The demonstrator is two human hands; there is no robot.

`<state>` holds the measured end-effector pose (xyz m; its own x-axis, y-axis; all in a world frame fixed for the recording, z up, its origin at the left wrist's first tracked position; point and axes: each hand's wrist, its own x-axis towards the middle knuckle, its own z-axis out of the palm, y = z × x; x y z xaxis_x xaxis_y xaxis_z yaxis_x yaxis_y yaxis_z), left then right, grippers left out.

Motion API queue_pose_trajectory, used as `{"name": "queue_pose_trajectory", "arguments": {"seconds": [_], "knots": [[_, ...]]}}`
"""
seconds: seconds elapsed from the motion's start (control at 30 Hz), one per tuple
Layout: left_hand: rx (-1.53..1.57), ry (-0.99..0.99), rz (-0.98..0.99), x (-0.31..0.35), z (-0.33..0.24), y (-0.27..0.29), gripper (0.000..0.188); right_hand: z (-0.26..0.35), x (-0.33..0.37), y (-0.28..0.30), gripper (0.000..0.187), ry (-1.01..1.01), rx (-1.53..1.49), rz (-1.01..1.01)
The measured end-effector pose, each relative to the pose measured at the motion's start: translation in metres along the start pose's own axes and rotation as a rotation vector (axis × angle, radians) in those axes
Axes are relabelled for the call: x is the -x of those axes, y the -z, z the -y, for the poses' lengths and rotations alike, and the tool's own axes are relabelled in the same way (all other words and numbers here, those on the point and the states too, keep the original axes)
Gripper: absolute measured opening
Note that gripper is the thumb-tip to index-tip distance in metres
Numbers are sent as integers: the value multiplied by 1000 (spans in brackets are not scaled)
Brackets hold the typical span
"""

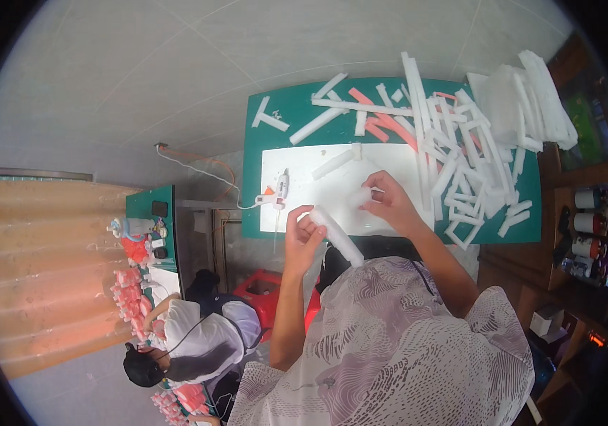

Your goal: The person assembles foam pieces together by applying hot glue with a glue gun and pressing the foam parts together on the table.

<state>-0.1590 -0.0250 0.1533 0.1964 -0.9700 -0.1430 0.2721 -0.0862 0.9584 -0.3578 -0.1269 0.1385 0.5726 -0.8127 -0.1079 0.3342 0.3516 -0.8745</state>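
Observation:
My left hand (305, 233) is closed around the upper end of a white foam strip (339, 240), which slants down to the right toward my patterned top. To its right, my right hand (389, 201) pinches a small white foam piece (360, 197), blurred against the board behind it. Both hands are over the near part of a white board (297, 160) on a green table. Left of them on the board lies a white glue gun (281, 190) with an orange part and a cord. Another foam strip (333, 164) lies farther back on the board.
A pile of white foam strips and frames (470, 163) covers the table's right side, with some pink strips (389, 124) behind the board. Thick foam sheets (520, 103) stand at the far right. At lower left, another person (208, 330) sits near a red stool (258, 287).

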Motion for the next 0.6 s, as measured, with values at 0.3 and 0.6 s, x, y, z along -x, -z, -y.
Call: {"name": "queue_pose_trajectory", "arguments": {"seconds": [0.3,0.6], "knots": [[-183,-169,127,-3,-20,-29,44,41,33,-12,36,164,114,14],[-418,-399,152,-5,-31,-38,42,54,40,-15,36,258,310,47]]}}
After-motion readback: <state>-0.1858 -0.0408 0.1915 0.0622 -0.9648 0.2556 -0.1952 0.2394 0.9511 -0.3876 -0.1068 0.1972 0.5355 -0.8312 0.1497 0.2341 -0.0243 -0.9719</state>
